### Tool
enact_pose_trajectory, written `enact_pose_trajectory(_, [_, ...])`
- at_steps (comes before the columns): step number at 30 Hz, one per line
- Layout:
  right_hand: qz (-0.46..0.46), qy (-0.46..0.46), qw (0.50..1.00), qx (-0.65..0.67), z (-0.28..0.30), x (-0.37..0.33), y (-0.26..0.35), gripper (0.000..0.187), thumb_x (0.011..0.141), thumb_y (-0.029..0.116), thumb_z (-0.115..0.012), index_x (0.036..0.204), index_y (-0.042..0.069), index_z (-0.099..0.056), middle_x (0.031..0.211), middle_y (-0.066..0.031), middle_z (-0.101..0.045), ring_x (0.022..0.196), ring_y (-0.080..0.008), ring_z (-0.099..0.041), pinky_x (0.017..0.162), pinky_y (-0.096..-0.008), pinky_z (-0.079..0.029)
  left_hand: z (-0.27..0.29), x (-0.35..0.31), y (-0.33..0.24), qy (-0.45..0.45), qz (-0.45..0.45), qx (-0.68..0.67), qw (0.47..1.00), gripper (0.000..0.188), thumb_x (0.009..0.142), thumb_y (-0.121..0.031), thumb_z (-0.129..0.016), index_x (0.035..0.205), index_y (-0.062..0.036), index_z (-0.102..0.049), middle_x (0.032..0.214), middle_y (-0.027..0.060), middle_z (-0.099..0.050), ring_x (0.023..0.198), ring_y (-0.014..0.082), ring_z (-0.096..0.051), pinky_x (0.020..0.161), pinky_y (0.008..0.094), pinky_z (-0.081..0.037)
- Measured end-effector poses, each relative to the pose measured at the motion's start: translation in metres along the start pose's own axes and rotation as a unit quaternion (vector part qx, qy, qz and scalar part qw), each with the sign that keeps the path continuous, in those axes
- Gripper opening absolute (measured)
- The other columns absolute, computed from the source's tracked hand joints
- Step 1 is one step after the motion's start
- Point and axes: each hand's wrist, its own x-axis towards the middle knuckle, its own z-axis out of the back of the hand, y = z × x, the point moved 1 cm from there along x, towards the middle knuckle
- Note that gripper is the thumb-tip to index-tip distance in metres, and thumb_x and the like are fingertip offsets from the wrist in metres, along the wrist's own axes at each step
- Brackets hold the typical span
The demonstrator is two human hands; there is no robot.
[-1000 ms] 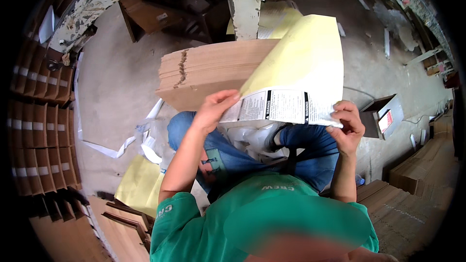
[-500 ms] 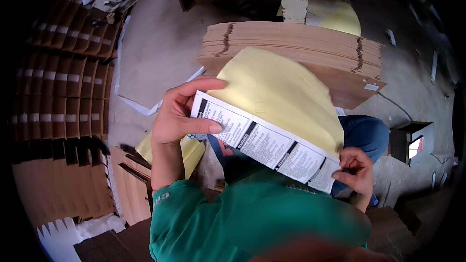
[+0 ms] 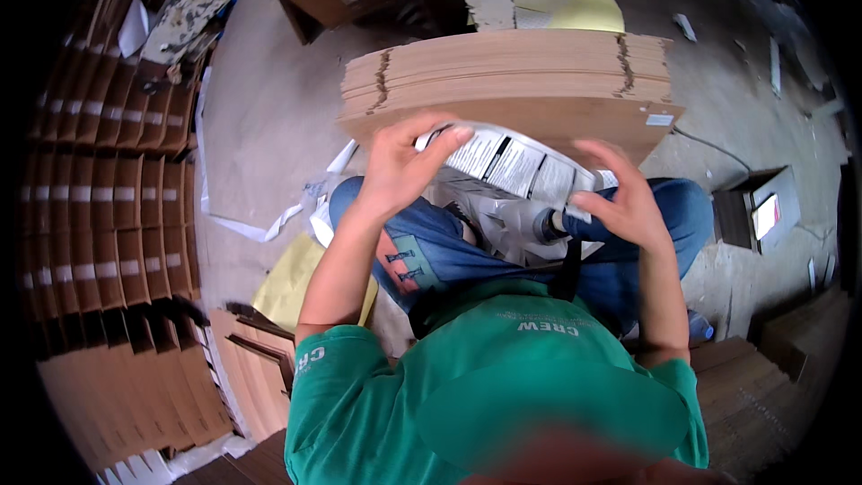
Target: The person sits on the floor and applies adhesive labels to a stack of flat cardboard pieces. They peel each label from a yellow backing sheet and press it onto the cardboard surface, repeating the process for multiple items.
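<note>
A white printed label strip with black bars is stretched between my two hands, bowed upward in the middle. My left hand pinches its left end between thumb and fingers. At the other end my right hand holds the strip with the thumb at the lower corner, its fingers curved behind. Just beyond the strip stands a thick stack of brown flat boards, its near face partly covered by the strip and my hands. A crumpled yellow sheet lies left of my leg.
Between my bent legs lies crumpled clear plastic. Brown cardboard dividers are piled along the left. A box with a lit screen sits on the right, with a cable near it. Another yellow sheet lies behind the stack.
The yellow sheet that was behind the strip is no longer between my hands. Both hands have moved farther away toward the stack, and the strip now bows.
</note>
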Motion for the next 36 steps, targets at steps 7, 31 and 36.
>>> enact_pose_trajectory(7, [0.043, -0.073, 0.974, -0.209, -0.011, 0.036, 0.029, 0.073, 0.056, 0.018, -0.082, 0.121, 0.008, -0.049, 0.108, -0.0155, -0.057, 0.103, -0.0319, -0.051, 0.095, -0.0402, -0.037, -0.019, 0.022, 0.0, 0.021, -0.106, -0.001, 0.994, 0.017, 0.082, -0.013, -0.065, 0.093, -0.0004, -0.065, 0.083, 0.0039, -0.065, 0.079, 0.0073, -0.057, 0.07, 0.0225, -0.046])
enact_pose_trajectory(31, [-0.257, 0.175, 0.939, 0.145, 0.04, 0.044, -0.078, 0.025, 0.087, 0.024, -0.062, 0.087, 0.0, -0.063, 0.073, 0.002, -0.061, 0.066, -0.0039, -0.051, 0.059, -0.0205, -0.043, -0.092, 0.065, 0.05, 0.119, 0.112, -0.189, 0.968, 0.029, 0.081, -0.004, -0.065, 0.109, 0.0013, -0.059, 0.088, 0.0076, -0.067, 0.077, 0.0093, -0.061, 0.067, 0.0228, -0.05])
enact_pose_trajectory(36, [-0.165, 0.035, 0.986, -0.003, 0.035, 0.03, -0.078, 0.03, 0.084, 0.031, -0.062, 0.099, 0.005, -0.063, 0.073, -0.0103, -0.064, 0.061, -0.017, -0.056, 0.058, -0.0296, -0.045, -0.117, 0.064, 0.06, 0.089, 0.135, -0.276, 0.948, 0.042, 0.086, -0.002, -0.058, 0.126, -0.0005, -0.046, 0.092, 0.0106, -0.066, 0.081, 0.0115, -0.061, 0.072, 0.0229, -0.048])
